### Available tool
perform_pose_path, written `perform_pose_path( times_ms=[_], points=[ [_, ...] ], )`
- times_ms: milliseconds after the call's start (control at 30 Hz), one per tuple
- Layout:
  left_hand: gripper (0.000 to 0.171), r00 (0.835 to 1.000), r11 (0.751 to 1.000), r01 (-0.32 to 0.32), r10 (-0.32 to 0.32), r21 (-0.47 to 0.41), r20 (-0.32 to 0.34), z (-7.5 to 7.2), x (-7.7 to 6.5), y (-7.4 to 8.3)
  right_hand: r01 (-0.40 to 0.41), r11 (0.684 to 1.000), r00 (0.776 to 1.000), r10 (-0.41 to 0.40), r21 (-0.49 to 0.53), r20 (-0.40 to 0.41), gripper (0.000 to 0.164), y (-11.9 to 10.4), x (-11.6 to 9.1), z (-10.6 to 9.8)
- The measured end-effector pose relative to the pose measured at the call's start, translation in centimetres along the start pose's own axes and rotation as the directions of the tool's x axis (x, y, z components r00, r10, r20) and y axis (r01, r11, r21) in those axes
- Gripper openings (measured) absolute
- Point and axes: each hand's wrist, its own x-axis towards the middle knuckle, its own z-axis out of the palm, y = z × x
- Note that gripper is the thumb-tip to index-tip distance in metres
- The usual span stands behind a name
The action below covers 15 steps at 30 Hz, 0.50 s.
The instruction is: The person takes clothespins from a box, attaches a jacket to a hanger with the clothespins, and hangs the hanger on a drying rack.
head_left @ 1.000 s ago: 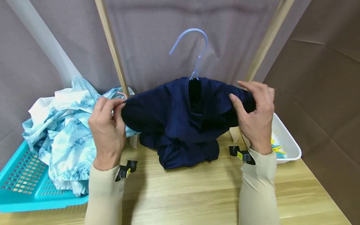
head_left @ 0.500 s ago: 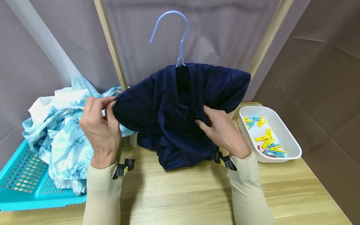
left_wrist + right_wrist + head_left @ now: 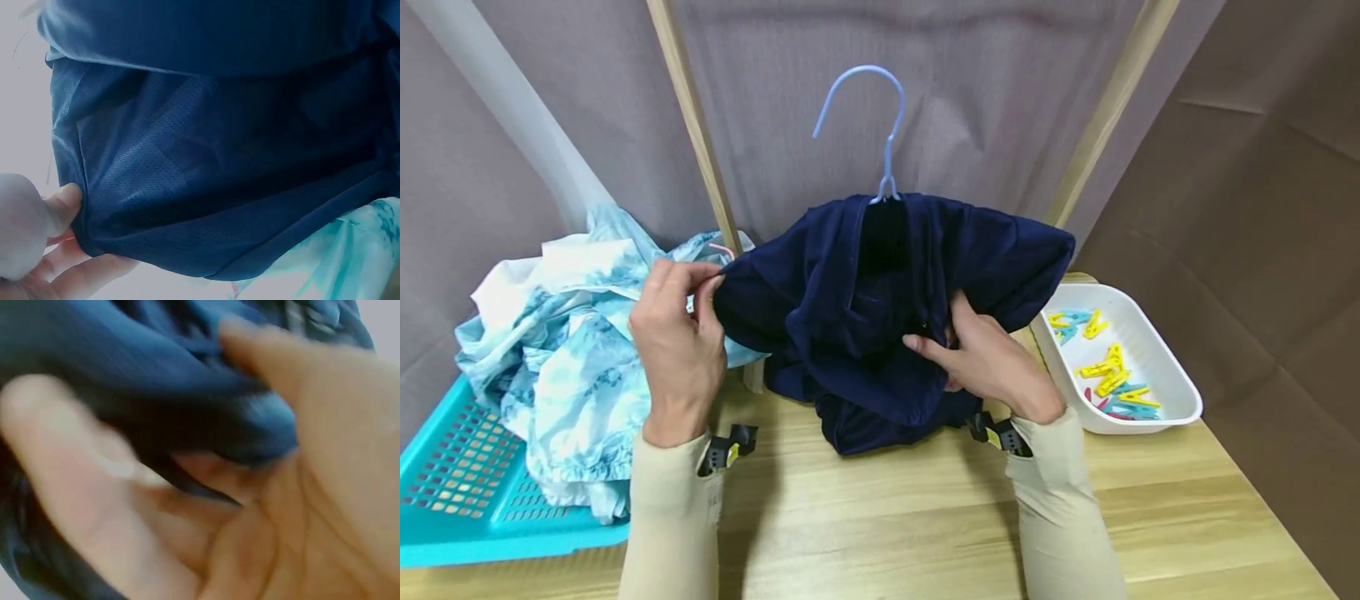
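A navy shirt (image 3: pixel 880 333) hangs bunched on a light-blue hanger (image 3: pixel 895 133), whose hook stands up out of the neck opening. Thumb and fingers of my left hand (image 3: pixel 677 350) pinch the shirt's left corner; the left wrist view shows them on the edge of its mesh cloth (image 3: pixel 144 169). My right hand (image 3: pixel 1000 362) grips the front of the shirt just below and right of the opening, thumb on the outside. Up close in the right wrist view, blurred fingers curl around a fold of the dark cloth (image 3: pixel 156 381). Some right fingertips are hidden by the fabric.
On the left, a turquoise basket (image 3: pixel 497 533) holds crumpled blue-and-white tie-dye clothing (image 3: pixel 587 367). A white tray (image 3: pixel 1180 392) with several yellow, blue and red pegs stands on the right of the wooden table (image 3: pixel 880 525). Two wooden poles (image 3: pixel 688 108) rise behind.
My right hand has left the shirt's right corner and come inward to its front. The hanger and shirt have shifted left, rising and then sinking a little. My left hand keeps its pinch.
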Motion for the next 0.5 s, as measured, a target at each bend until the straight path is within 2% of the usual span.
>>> perform_pose_path(
  times_ms=[67, 167, 267, 333, 433, 500],
  points=[
    [0.021, 1.0, 1.0, 0.01, -0.01, -0.003, 0.022, 0.3, -0.2, -0.2, -0.031, 0.999, 0.997, 0.028, 0.039, 0.07, 0.064, 0.6, -0.8, -0.9],
    [0.023, 0.999, 1.0, 0.013, -0.014, 0.004, 0.05, 0.6, -0.5, -0.5, -0.043, 0.995, 0.997, 0.037, 0.085, 0.071, 0.06, 1.6, -1.8, -2.3],
    [0.021, 0.997, 1.0, 0.008, -0.009, 0.011, 0.075, 0.7, -0.5, -0.7, -0.062, 0.996, 0.998, 0.063, 0.067, -0.011, 0.055, 3.1, -2.7, -3.8],
    [0.02, 0.997, 1.0, 0.008, -0.009, 0.009, 0.082, 0.7, -0.5, -0.7, -0.084, 0.996, 0.992, 0.085, 0.011, -0.089, 0.053, 4.5, -3.2, -4.7],
    [0.017, 0.996, 1.0, 0.014, -0.013, -0.01, 0.089, 0.9, -0.5, -0.8, -0.163, 0.982, 0.97, 0.142, -0.094, -0.199, 0.05, 7.2, -4.1, -6.0],
    [0.017, 0.995, 1.0, 0.013, -0.011, -0.014, 0.1, 1.0, -0.5, -0.9, -0.237, 0.96, 0.948, 0.194, -0.151, -0.254, 0.048, 9.3, -4.7, -6.8]
  ],
)
